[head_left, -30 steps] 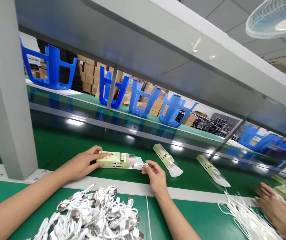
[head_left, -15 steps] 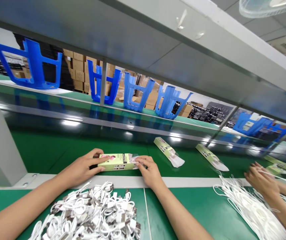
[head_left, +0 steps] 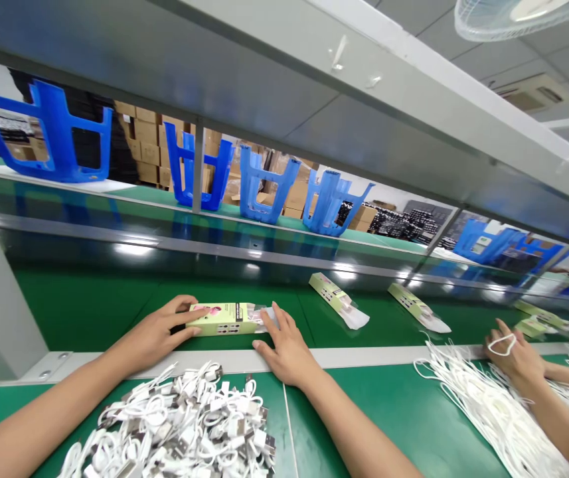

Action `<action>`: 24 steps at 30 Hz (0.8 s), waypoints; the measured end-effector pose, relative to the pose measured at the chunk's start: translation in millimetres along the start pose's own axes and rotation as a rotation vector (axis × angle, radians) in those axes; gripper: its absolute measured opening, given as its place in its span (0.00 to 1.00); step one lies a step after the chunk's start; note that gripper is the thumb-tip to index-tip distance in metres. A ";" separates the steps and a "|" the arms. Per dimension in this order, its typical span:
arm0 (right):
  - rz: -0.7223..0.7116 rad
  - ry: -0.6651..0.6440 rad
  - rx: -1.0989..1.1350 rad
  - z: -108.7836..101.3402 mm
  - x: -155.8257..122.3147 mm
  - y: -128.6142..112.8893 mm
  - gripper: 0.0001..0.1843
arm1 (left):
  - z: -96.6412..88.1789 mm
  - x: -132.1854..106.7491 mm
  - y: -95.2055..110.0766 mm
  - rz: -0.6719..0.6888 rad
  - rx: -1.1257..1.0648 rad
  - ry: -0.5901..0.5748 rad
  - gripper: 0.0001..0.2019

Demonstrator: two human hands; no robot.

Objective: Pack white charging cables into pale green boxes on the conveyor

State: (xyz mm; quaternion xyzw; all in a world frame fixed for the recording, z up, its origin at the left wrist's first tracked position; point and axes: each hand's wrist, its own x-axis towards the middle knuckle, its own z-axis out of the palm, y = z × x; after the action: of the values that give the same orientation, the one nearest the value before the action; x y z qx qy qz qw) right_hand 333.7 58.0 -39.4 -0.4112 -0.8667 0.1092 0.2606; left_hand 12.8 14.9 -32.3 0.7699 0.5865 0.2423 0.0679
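Two hands sit just beyond the heap of white USB cables (head_left: pixel 174 418): my left hand (head_left: pixel 157 330) clasps the pale green box (head_left: pixel 224 319) by its end, my right hand (head_left: pixel 287 350) lies open, fingertips (head_left: pixel 275 311) seemingly on its clear plastic sleeve (head_left: pixel 265 317)

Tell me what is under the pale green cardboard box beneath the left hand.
The pale green cardboard box rests on the green work surface. The part directly beneath it is covered, so anything lying there cannot be seen.

Green bench (head_left: pixel 364 425): white USB cable heap (head_left: pixel 174 418), pale-green card packs (head_left: pixel 334 295).
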 end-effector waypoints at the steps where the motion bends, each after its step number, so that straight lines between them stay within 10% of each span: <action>1: 0.003 0.007 0.005 0.5 -1.3 0.7 0.36 | 0.3 0.1 -1.2 0.003 -0.005 0.003 0.22; 7: -0.015 0.264 0.063 2.3 -0.5 5.6 0.19 | 1.5 0.7 -4.1 0.000 -0.028 -0.005 0.23; 15: -0.101 0.183 -0.282 -1.4 0.6 -10.3 0.18 | -0.5 1.2 1.3 -0.010 0.007 -0.044 0.23; 24: -0.117 0.322 0.074 3.9 6.6 15.7 0.14 | -5.4 -0.6 6.0 -0.014 -0.032 -0.058 0.21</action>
State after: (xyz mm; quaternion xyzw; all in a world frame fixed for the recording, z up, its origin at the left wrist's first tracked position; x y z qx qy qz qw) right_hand 338.3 73.1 -46.6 -0.3622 -0.8318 0.0582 0.4167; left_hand 15.5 11.5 -25.4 0.7712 0.5857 0.2288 0.0990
